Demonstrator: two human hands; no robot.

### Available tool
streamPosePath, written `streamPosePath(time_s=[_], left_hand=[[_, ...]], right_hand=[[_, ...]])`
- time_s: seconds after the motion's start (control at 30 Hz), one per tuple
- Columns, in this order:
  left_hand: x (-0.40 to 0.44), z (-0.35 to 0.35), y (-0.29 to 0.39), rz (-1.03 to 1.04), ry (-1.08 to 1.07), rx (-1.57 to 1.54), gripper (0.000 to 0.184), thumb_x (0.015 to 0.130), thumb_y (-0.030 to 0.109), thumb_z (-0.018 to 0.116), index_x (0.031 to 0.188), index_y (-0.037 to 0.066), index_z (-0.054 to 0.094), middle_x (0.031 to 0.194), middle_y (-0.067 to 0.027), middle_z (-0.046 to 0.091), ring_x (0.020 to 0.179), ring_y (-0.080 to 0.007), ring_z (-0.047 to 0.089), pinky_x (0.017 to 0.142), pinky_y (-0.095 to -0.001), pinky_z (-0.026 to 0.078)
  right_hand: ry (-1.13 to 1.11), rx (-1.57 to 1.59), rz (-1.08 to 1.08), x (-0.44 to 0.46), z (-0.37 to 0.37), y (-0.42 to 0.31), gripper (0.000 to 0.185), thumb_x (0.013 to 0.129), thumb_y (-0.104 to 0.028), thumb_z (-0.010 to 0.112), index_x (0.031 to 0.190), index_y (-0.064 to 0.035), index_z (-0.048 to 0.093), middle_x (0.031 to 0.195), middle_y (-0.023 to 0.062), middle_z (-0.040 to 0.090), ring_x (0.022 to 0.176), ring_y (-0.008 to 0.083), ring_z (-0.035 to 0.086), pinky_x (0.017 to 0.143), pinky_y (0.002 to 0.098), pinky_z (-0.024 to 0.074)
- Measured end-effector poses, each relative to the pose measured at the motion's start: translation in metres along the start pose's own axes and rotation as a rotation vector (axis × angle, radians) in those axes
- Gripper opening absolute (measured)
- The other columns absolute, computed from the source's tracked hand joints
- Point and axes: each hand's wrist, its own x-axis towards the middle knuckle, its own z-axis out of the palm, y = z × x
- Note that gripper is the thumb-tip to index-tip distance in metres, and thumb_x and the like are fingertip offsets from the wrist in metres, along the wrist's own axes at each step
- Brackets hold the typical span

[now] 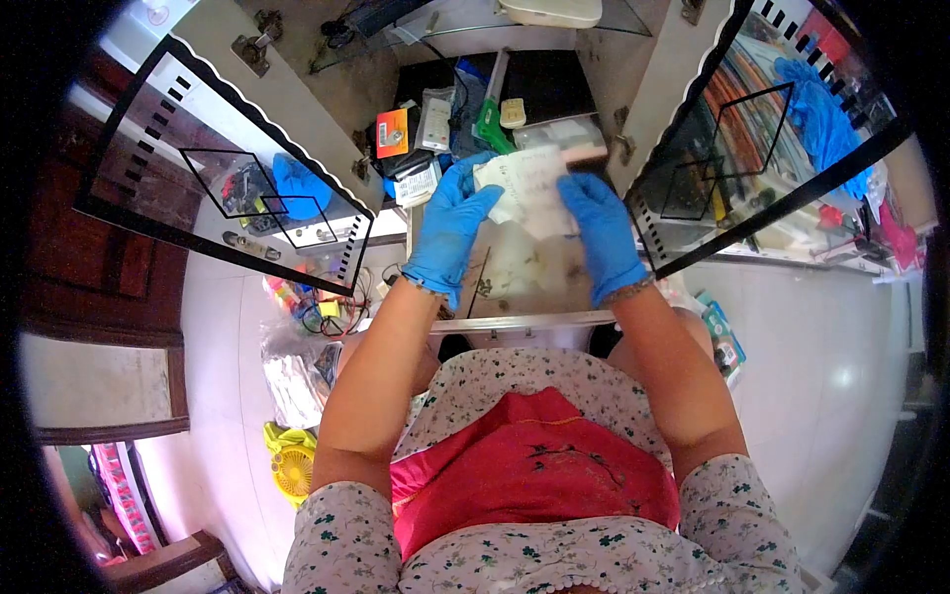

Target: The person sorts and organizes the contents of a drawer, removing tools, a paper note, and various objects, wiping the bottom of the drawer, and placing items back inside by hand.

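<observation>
Between my two blue-gloved hands is a sheet of whitish paper [529,181] with faint writing on it. My left hand [442,230] pinches its left side, thumb in front. At the right edge, the fingers of my right hand [600,234] are closed on the same paper. The paper is above a pulled-out drawer [529,262] with a stained, pale bottom. Just behind, on the dark cabinet shelf [564,81], lie an orange packet [392,133], a green-handled tool [492,127] and a small cream-coloured box [513,113].
Open glass doors stand on both sides, the left door [223,183] and the right door [737,129]. A glass shelf [475,30] crosses above. On the floor at left are tangled cables [332,315], a clear plastic bag [289,381] and a yellow fan [293,469].
</observation>
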Motion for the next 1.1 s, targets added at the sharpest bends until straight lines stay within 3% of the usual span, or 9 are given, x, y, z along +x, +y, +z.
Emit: streamPosePath(time_s=[0.37, 0.57, 0.67, 0.73, 0.87, 0.93, 1.03, 1.1], left_hand=[[0.003, -0.005, 0.003, 0.028, 0.024, 0.032, 0.038, 0.079, -0.001, 0.053, 0.116, 0.000, 0.043, 0.107, -0.0073, 0.053, 0.092, -0.0113, 0.051, 0.080, -0.0222, 0.041], [0.001, 0.001, 0.001, -0.072, 0.035, -0.208, 0.038, 0.081, 0.004, 0.052, 0.118, 0.001, 0.042, 0.109, -0.0064, 0.053, 0.094, -0.0123, 0.051, 0.081, -0.0237, 0.041], [-0.004, 0.002, 0.001, -0.240, 0.050, -0.230, 0.037, 0.083, 0.011, 0.052, 0.118, 0.002, 0.043, 0.109, -0.0059, 0.052, 0.095, -0.0128, 0.051, 0.080, -0.0254, 0.042], [-0.004, 0.000, -0.004, -0.306, -0.066, -0.243, 0.036, 0.084, 0.015, 0.052, 0.117, 0.003, 0.045, 0.108, -0.0057, 0.053, 0.094, -0.0134, 0.053, 0.077, -0.0249, 0.043], [-0.010, 0.011, -0.002, -0.235, 0.015, -0.264, 0.034, 0.084, 0.015, 0.052, 0.114, 0.002, 0.047, 0.101, -0.0046, 0.056, 0.087, -0.0107, 0.054, 0.073, -0.0225, 0.043], [-0.017, 0.024, 0.010, -0.135, 0.179, 0.159, 0.032, 0.084, 0.015, 0.052, 0.113, 0.001, 0.049, 0.093, -0.0031, 0.057, 0.079, -0.0079, 0.053, 0.069, -0.0206, 0.043], [-0.020, 0.024, -0.002, -0.079, 0.154, 0.390, 0.029, 0.086, 0.015, 0.051, 0.111, 0.001, 0.050, 0.087, -0.0007, 0.056, 0.073, -0.0052, 0.049, 0.064, -0.0200, 0.042], [-0.023, 0.029, -0.009, -0.055, 0.164, 0.300, 0.028, 0.086, 0.015, 0.050, 0.110, 0.002, 0.050, 0.085, 0.0000, 0.055, 0.071, -0.0049, 0.047, 0.062, -0.0199, 0.042]], right_hand=[[-0.035, -0.046, -0.095, 0.001, -0.002, 0.002, 0.014, 0.081, -0.019, 0.058, 0.085, -0.0055, 0.061, 0.072, -0.0059, 0.052, 0.064, 0.0036, 0.042, 0.056, 0.0183, 0.0363], [-0.039, -0.044, -0.051, -0.004, 0.001, -0.003, 0.012, 0.081, -0.017, 0.058, 0.085, -0.0059, 0.061, 0.072, -0.0056, 0.054, 0.063, 0.0036, 0.044, 0.057, 0.0186, 0.0372], [-0.035, -0.049, -0.043, -0.004, 0.002, -0.003, 0.012, 0.081, -0.017, 0.058, 0.085, -0.0060, 0.061, 0.072, -0.0053, 0.054, 0.063, 0.0038, 0.045, 0.057, 0.0188, 0.0377], [-0.025, -0.061, -0.033, -0.005, 0.003, -0.005, 0.012, 0.081, -0.017, 0.058, 0.085, -0.0060, 0.061, 0.072, -0.0051, 0.055, 0.063, 0.0039, 0.045, 0.057, 0.0189, 0.0379], [-0.066, 0.005, -0.020, -0.003, 0.004, 0.000, 0.015, 0.082, -0.020, 0.058, 0.087, -0.0062, 0.060, 0.071, -0.0037, 0.054, 0.062, 0.0046, 0.045, 0.057, 0.0195, 0.0385], [-0.088, 0.037, -0.016, -0.004, 0.008, -0.001, 0.018, 0.081, -0.023, 0.058, 0.088, -0.0064, 0.059, 0.072, -0.0028, 0.054, 0.062, 0.0052, 0.046, 0.057, 0.0198, 0.0389], [-0.049, 0.035, 0.067, -0.004, 0.016, 0.004, 0.027, 0.080, -0.028, 0.060, 0.095, -0.0056, 0.054, 0.077, -0.0004, 0.055, 0.063, 0.0071, 0.047, 0.058, 0.0206, 0.0402], [-0.131, -0.274, -0.056, 0.000, 0.020, 0.013, 0.034, 0.079, -0.030, 0.061, 0.098, -0.0041, 0.051, 0.083, 0.0016, 0.055, 0.069, 0.0100, 0.051, 0.059, 0.0228, 0.0423]])
